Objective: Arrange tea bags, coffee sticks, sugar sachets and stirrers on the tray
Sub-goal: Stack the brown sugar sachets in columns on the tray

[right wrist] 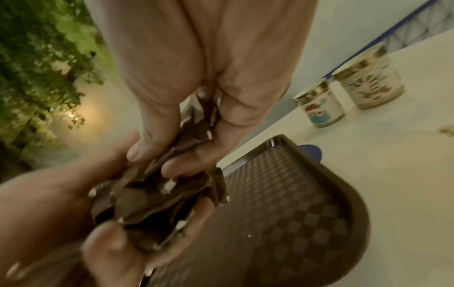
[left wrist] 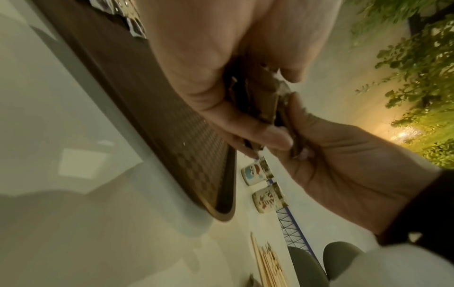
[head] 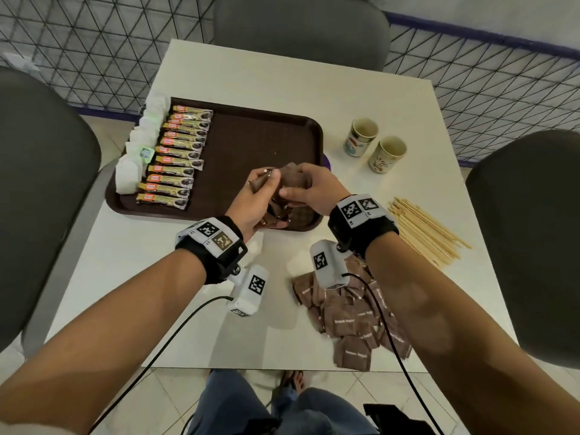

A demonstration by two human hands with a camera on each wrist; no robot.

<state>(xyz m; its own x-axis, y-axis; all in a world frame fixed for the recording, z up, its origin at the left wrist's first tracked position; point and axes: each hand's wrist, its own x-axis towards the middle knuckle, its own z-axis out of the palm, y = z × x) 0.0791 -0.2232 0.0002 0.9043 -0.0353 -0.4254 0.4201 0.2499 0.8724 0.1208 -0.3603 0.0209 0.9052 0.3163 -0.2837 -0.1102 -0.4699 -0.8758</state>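
The tray has bare room on its right half. Coffee sticks and tea bags fill its left side. Both hands, the left hand and right hand, hang over the near part. Cups stand to the tray's right, stirrers nearer, sugar sachets on the table's near edge.

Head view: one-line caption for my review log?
Both hands hold brown sugar sachets over the dark brown plastic tray.
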